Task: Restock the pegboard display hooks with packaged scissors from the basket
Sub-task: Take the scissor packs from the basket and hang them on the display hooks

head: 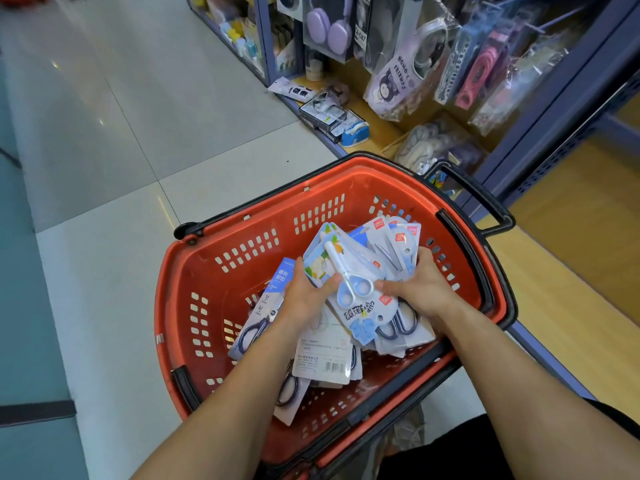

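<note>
Left hand [304, 292] pinches a pale-blue scissors pack [349, 271], right hand [415, 285] clutches other packs [401, 244] at three o'clock; best separate one before lifting.

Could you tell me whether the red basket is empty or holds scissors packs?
Not empty: scissors packs lie piled in the basket, and the left hand and right hand hold some.

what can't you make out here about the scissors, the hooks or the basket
Head view only:
1. Count of scissor packs in the basket: they overlap, and the left hand and right hand holding them cover the heap.
2. Free hooks: hanging bags hide them, and the top edge cuts them off.
3. Print on the white card back: too small.
</note>
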Available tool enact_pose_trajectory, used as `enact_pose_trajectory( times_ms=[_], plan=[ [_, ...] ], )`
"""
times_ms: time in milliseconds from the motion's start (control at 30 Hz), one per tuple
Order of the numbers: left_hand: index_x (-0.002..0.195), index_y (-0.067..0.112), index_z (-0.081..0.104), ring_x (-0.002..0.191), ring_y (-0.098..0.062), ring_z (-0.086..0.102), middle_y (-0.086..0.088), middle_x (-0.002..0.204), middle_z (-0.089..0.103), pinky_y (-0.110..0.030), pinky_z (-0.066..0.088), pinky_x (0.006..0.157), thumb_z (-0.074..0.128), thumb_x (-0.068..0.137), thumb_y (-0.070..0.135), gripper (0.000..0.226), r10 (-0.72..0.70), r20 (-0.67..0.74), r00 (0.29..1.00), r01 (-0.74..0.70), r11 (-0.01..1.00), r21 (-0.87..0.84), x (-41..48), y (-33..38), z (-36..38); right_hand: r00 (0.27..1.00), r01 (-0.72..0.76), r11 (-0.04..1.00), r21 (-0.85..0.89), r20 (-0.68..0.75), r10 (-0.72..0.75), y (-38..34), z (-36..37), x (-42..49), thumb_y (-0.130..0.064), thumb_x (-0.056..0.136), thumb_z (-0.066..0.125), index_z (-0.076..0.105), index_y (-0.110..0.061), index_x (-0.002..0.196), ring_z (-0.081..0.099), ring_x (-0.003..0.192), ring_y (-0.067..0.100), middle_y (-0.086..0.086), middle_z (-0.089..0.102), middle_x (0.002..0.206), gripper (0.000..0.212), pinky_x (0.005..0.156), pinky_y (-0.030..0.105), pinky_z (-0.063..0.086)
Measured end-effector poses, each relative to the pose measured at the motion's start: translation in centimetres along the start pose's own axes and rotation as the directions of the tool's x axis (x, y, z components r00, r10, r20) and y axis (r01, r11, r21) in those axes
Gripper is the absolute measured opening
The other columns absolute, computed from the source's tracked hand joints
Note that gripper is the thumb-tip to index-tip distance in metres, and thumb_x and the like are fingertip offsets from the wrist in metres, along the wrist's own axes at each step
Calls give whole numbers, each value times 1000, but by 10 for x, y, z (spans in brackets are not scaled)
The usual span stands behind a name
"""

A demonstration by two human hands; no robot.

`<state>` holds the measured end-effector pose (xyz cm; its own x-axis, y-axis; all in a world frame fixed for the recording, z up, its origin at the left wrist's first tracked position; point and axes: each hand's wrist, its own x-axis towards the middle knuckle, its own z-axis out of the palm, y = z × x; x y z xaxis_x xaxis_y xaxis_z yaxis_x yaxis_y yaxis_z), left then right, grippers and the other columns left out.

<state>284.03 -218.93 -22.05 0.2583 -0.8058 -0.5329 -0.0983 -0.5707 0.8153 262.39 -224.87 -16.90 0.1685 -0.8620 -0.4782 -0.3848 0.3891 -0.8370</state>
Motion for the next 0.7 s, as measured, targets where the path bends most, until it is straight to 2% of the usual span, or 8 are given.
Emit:
enact_pose_trajectory(
  times_ms=[100, 167, 233, 367, 467, 533, 600, 700],
  plan=[
    [158, 32, 22, 124, -10, 57, 11, 138, 58, -32, 47, 101, 80, 87, 39, 92, 70, 39, 997, -65, 991, -118, 0, 7, 0, 993, -33, 999, -26, 109, 36, -5, -9, 4, -5, 82, 84, 38, -22, 129, 67, 103, 16, -1, 64, 116, 68, 79, 35, 58],
    [154, 34, 28, 120, -4, 58, 12, 135, 60, -27, 48, 95, 81, 88, 34, 85, 94, 58, 994, -85, 985, -147, 0, 9, 3, 983, -63, 997, -51, 167, 71, -10, -12, 7, -12, 75, 90, 41, -20, 132, 70, 109, 21, 1, 67, 122, 75, 91, 47, 58],
    [154, 34, 30, 121, -1, 57, 11, 139, 59, -25, 48, 95, 82, 87, 33, 85, 105, 91, 990, -86, 978, -192, -2, 11, 9, 975, -94, 995, -30, 199, 98, -11, -12, 11, -28, 64, 96, 47, -17, 137, 73, 107, 26, 4, 72, 124, 88, 92, 52, 59],
    [149, 39, 38, 130, -6, 53, 16, 139, 57, -35, 44, 111, 87, 78, 40, 87, 145, 104, 984, -129, 980, -149, -6, 12, 21, 999, -25, 1000, -4, 45, 25, -18, 4, 9, -54, 51, 99, 50, -18, 136, 70, 109, 18, -3, 70, 123, 104, 94, 44, 58],
    [122, 41, 54, 118, -8, 65, 8, 126, 68, -26, 53, 97, 88, 80, 16, 60, 149, 48, 988, -134, 964, -231, -6, 12, 21, 999, -3, 1000, -27, -48, 1, -19, 8, 5, -37, 63, 98, 46, -18, 130, 63, 109, 15, -6, 62, 121, 87, 94, 38, 54],
    [123, 28, 59, 113, -10, 69, 3, 122, 72, -23, 57, 88, 87, 79, 9, 56, 112, 35, 993, -97, 950, -298, -6, 15, 18, 999, 2, 1000, 21, -38, -1, -16, 7, 4, -27, 70, 95, 49, -21, 126, 67, 106, 14, -5, 66, 119, 73, 84, 34, 57],
    [128, 20, 60, 108, -9, 70, 4, 121, 72, -23, 58, 84, 89, 79, 13, 57, 85, 38, 996, -69, 950, -305, -7, 16, 17, 998, 46, 997, 60, -40, -44, -14, 6, 1, -20, 75, 92, 51, -25, 120, 70, 102, 12, -5, 68, 117, 61, 75, 26, 57],
    [132, 28, 55, 116, -17, 67, 3, 130, 67, -44, 57, 99, 97, 61, 37, 83, 51, -5, 999, -49, 946, -321, -9, 19, 18, 997, 73, 996, 60, -23, -71, -16, 5, -1, -21, 81, 87, 50, -25, 123, 69, 103, 11, -8, 67, 117, 56, 78, 28, 57]
  ],
)
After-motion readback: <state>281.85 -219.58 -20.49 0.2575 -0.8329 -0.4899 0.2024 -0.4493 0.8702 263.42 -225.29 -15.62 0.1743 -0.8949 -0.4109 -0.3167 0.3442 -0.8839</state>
